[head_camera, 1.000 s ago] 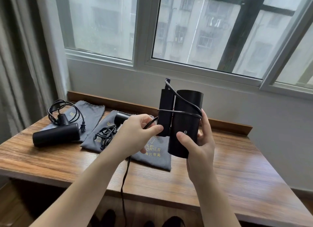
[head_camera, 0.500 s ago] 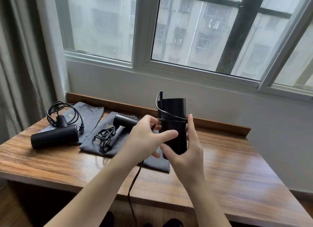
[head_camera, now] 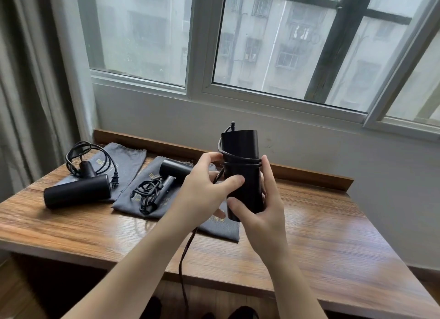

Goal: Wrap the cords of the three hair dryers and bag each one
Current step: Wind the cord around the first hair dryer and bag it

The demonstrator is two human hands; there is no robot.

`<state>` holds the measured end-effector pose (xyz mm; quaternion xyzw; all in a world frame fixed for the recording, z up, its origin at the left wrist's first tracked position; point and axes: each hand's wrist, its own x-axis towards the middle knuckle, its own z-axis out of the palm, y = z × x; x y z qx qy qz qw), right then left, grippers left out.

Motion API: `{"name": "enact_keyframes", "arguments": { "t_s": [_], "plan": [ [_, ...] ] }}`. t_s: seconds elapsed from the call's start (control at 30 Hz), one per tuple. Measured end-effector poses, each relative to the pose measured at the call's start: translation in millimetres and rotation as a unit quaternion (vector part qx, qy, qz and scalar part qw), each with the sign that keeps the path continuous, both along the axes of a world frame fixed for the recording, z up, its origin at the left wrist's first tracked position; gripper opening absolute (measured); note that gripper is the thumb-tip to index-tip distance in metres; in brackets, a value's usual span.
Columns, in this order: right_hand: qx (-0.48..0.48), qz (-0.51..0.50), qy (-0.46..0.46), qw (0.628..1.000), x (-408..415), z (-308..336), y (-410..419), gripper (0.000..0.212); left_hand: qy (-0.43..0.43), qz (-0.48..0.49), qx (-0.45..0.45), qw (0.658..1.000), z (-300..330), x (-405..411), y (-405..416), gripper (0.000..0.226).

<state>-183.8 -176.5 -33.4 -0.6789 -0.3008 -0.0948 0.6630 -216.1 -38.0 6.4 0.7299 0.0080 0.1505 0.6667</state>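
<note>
I hold a black hair dryer [head_camera: 242, 175] upright above the wooden table [head_camera: 321, 242]. My right hand [head_camera: 262, 214] grips its barrel from the right and below. My left hand [head_camera: 204, 190] pinches its black cord [head_camera: 185, 259], which loops twice round the barrel and hangs off the table's front edge. A second black dryer [head_camera: 76, 192] lies at the left on a grey bag [head_camera: 126, 161], its cord loose behind it. A third dryer [head_camera: 173, 168] lies on a middle grey bag [head_camera: 145, 175] with its cord bunched. A third grey bag [head_camera: 226, 228] lies under my hands.
A raised wooden lip [head_camera: 309, 175] runs along the table's back edge under the window wall. A grey curtain [head_camera: 28, 92] hangs at the left. Dark shoes [head_camera: 240, 314] show on the floor below the table's front edge.
The dryer has turned in my hands so its folded handle is now hidden. My left hand has carried the cord round the barrel, adding another loop.
</note>
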Motion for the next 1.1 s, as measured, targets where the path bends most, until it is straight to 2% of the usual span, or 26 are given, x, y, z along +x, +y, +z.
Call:
{"name": "enact_keyframes", "arguments": {
  "t_s": [0.1, 0.17, 0.3, 0.4, 0.5, 0.6, 0.73, 0.9, 1.0, 1.1],
  "plan": [
    [-0.092, -0.101, -0.096, 0.986, 2.0, -7.1, 6.1, 0.097, 0.002, 0.009, -0.005, 1.0, 0.2, 1.1, -2.7, 0.064],
    [-0.106, -0.09, -0.098, 0.985, 1.8, -8.8, 3.9, 0.101, -0.005, 0.02, -0.021, 1.0, -0.3, 0.4, -2.6, 0.067],
    [-0.009, -0.011, 0.009, 1.0, 9.1, 0.6, -11.1, 0.094, -0.028, -0.002, -0.052, 0.998, 1.8, -3.4, 5.4, 0.064],
    [0.004, 0.054, 0.091, 0.994, 15.2, 5.9, -18.3, 0.104, -0.024, -0.036, -0.059, 0.997, 2.9, -2.9, 9.8, 0.066],
    [0.045, 0.114, 0.145, 0.982, 15.5, 4.7, -16.8, 0.102, -0.023, -0.041, -0.027, 0.999, 4.2, -1.2, 9.7, 0.065],
    [0.074, 0.066, 0.12, 0.988, 13.9, 5.5, -14.2, 0.1, 0.017, -0.021, 0.048, 0.998, 7.5, 0.7, 11.9, 0.056],
    [0.021, -0.048, 0.029, 0.998, 16.0, 6.2, -13.6, 0.101, 0.085, 0.007, 0.136, 0.987, 6.5, 5.1, 23.5, 0.055],
    [-0.075, -0.164, -0.023, 0.983, 16.4, 0.9, -6.9, 0.119, 0.059, 0.008, 0.147, 0.987, 3.0, 6.5, 20.4, 0.065],
    [-0.075, -0.176, -0.054, 0.98, 13.2, -4.7, -2.5, 0.112, 0.035, 0.014, 0.134, 0.99, -1.9, 6.6, 11.7, 0.075],
    [-0.016, -0.095, -0.061, 0.993, 9.1, -2.2, -5.7, 0.096, 0.011, 0.045, 0.129, 0.991, -2.7, 3.6, 8.1, 0.072]
  ]
}}
